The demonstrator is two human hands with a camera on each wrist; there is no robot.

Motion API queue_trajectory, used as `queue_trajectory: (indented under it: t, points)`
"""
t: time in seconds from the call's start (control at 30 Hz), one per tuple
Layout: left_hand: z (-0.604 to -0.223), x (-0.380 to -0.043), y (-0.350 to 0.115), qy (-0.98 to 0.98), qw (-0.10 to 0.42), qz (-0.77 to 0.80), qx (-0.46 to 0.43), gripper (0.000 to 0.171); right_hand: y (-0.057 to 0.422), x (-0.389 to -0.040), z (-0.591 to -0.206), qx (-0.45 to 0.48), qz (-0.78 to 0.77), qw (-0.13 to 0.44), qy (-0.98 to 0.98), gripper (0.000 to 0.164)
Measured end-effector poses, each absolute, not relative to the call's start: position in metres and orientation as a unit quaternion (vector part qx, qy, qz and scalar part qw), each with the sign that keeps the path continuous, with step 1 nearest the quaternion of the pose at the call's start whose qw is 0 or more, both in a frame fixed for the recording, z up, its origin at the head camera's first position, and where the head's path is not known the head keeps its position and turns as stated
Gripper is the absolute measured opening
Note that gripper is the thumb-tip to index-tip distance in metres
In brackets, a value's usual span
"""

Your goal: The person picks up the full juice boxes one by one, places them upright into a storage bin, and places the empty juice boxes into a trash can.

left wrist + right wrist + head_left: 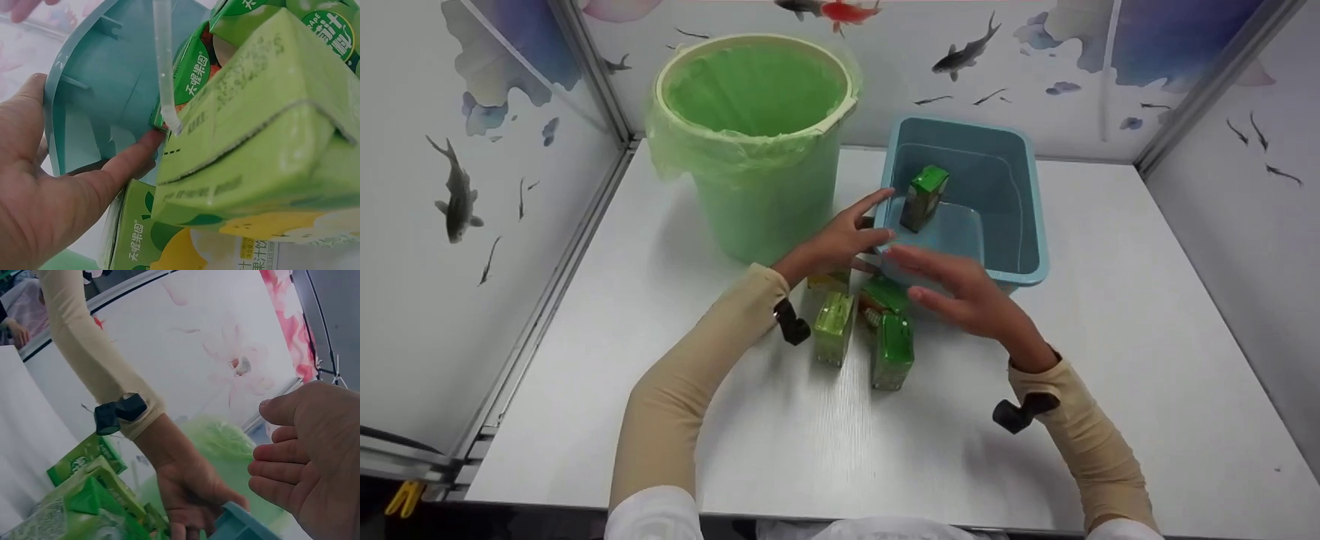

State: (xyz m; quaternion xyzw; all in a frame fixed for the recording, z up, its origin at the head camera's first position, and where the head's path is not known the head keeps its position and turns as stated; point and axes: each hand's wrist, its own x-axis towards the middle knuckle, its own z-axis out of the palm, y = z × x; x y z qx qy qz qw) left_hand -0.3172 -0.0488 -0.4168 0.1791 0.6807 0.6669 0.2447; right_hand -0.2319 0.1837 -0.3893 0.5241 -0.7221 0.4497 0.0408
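My left hand (836, 244) holds the front left corner of a blue plastic basin (1041, 225). In the left wrist view, digits lie on both sides of the basin's rim (50, 107), one against its outer wall. My right hand (960, 296) hovers by the front rim with fingers extended, holding nothing. Inside the basin stands a green juice box (928, 191). Close below my hands are a light-green juice box (832, 330), a darker green juice box (893, 352), another green box (889, 294) and a yellow-topped box (830, 281) partly hidden by my left hand.
A tall green bin (765, 202) with a pale green liner (682, 150) stands left of the basin. Panels with painted fish (967, 52) enclose the white table (1110, 337) at the back and sides. A yellow clip (405, 499) hangs near the lower left.
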Motion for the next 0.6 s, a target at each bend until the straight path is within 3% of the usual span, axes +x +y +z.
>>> queue_trajectory:
  t: [0.6]
  points:
    - [-0.42, -0.314, -0.048, 0.684, 0.237, 0.665, 0.182, 0.075, 0.186, -0.21, -0.447, 0.473, 0.376, 0.009, -0.797, 0.059]
